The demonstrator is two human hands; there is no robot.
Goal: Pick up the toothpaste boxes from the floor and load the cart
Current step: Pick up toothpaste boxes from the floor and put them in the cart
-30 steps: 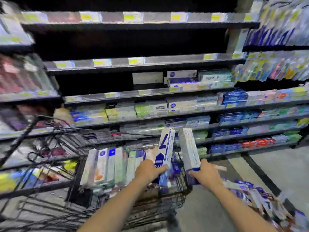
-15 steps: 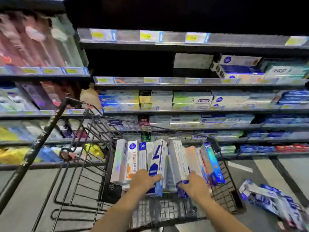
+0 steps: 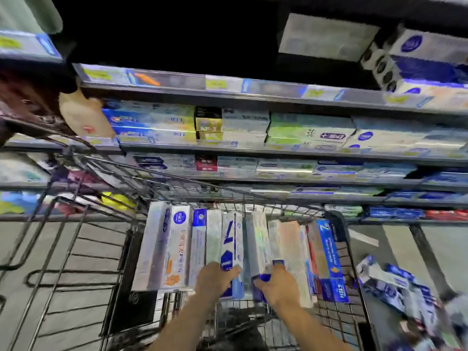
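A black wire cart (image 3: 339,252) stands in front of me with a row of toothpaste boxes (image 3: 177,247) packed side by side in its basket. My left hand (image 3: 215,277) grips the near end of a white and blue box marked 7 (image 3: 231,241), set into the row. Beside it my right hand (image 3: 278,285) holds the near end of a silvery box (image 3: 258,239) with a blue end, also down in the row. More toothpaste boxes (image 3: 395,285) lie scattered on the floor at the right of the cart.
Store shelves (image 3: 253,150) full of toothpaste boxes run close behind the cart. The cart's folded child seat and frame (image 3: 65,249) stretch to the left. Grey floor (image 3: 450,244) shows at the right, under the lowest shelf.
Both hands have lowered their boxes from above the cart into the row in the basket. The view has tilted down and closer to the cart.
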